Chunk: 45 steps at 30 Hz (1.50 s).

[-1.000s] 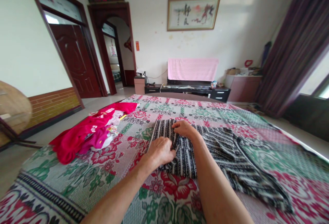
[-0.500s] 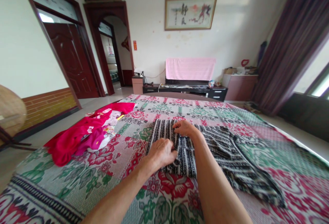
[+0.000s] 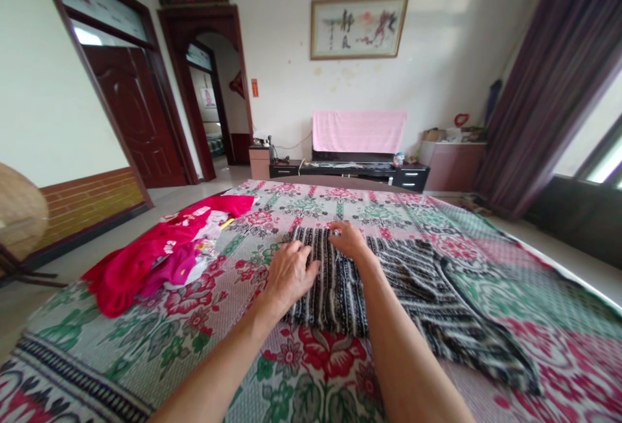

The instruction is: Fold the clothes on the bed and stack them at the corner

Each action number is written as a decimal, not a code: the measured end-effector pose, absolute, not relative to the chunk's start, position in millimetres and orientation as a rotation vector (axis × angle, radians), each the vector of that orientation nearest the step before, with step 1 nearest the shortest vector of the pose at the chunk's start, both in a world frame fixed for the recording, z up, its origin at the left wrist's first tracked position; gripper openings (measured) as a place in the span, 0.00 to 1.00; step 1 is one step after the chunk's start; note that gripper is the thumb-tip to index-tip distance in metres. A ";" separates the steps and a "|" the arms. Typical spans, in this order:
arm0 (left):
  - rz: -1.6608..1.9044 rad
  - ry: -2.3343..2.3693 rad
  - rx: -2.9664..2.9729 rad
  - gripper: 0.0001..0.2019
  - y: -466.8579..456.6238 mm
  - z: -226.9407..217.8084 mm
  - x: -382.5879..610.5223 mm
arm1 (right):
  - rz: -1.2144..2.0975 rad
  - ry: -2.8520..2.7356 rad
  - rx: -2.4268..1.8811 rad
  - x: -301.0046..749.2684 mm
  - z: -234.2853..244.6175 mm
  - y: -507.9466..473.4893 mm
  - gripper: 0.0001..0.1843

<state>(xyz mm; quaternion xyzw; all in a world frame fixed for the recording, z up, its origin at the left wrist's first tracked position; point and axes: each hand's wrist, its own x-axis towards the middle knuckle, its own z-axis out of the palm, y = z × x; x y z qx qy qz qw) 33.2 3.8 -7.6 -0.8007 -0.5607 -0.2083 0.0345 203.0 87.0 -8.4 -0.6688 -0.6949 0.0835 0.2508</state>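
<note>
A black-and-white striped knit garment [image 3: 330,287] lies spread on the flowered tablecloth [image 3: 194,358], its left part folded over. Its right part trails off toward the lower right, narrowing into a dark-edged end. My left hand [image 3: 291,271] rests on the garment's left edge, fingers stretched out and thumb apart. Near the far edge, my right hand [image 3: 348,240] touches the fabric with thumb and forefinger a little apart; its other fingers are partly hidden.
A heap of red and pink clothes [image 3: 160,248] lies on the left of the table. Beyond the table stands a low black cabinet [image 3: 413,178], below a pink cloth [image 3: 359,130]. A purple curtain [image 3: 529,86] hangs at right, and a round wooden board [image 3: 19,212] stands at far left.
My left hand has come away from the middle of the garment to its left edge and its fingers have opened. The folded part now lies flatter. My right hand has barely shifted.
</note>
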 end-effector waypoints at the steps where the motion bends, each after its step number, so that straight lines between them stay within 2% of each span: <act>1: -0.611 -1.713 -2.471 0.21 6.3 -13.1 30.3 | 0.208 -1.910 -1.773 199.7 -10.7 86.8 0.22; 5: -0.406 -1.804 -2.546 0.32 12.3 -34.0 23.2 | 0.277 -1.982 -1.784 186.4 -25.4 82.6 0.25; 9: -0.302 -1.852 -2.591 0.34 14.5 -42.4 22.0 | 0.337 -2.039 -1.885 180.6 -38.5 79.1 0.25; 14: -0.400 -1.819 -2.618 0.35 19.8 -46.2 18.2 | 0.335 -2.039 -1.905 181.7 -39.7 79.3 0.25; 20: -0.641 -1.832 -2.543 0.32 26.9 -50.0 7.3 | 0.343 -2.038 -1.881 182.1 -36.8 77.5 0.26; 26: -0.529 -1.992 -2.462 0.31 23.1 -36.7 4.1 | 0.326 -1.988 -1.865 183.9 -37.0 81.9 0.24; 30: -0.480 -2.079 -2.394 0.23 16.1 -20.0 3.1 | 0.269 -1.825 -1.926 193.1 -33.9 91.0 0.23; 33: -0.509 -1.937 -2.504 0.18 9.1 -6.0 5.1 | 0.206 -1.822 -1.961 198.0 -33.0 94.7 0.20; 37: -0.232 -1.793 -2.852 0.11 4.1 7.7 4.0 | 0.174 -1.877 -1.943 198.6 -33.4 94.2 0.17; 45: 0.002 -2.090 -2.606 0.17 12.3 14.3 -23.0 | 0.240 -1.769 -1.962 196.6 -32.5 93.8 0.20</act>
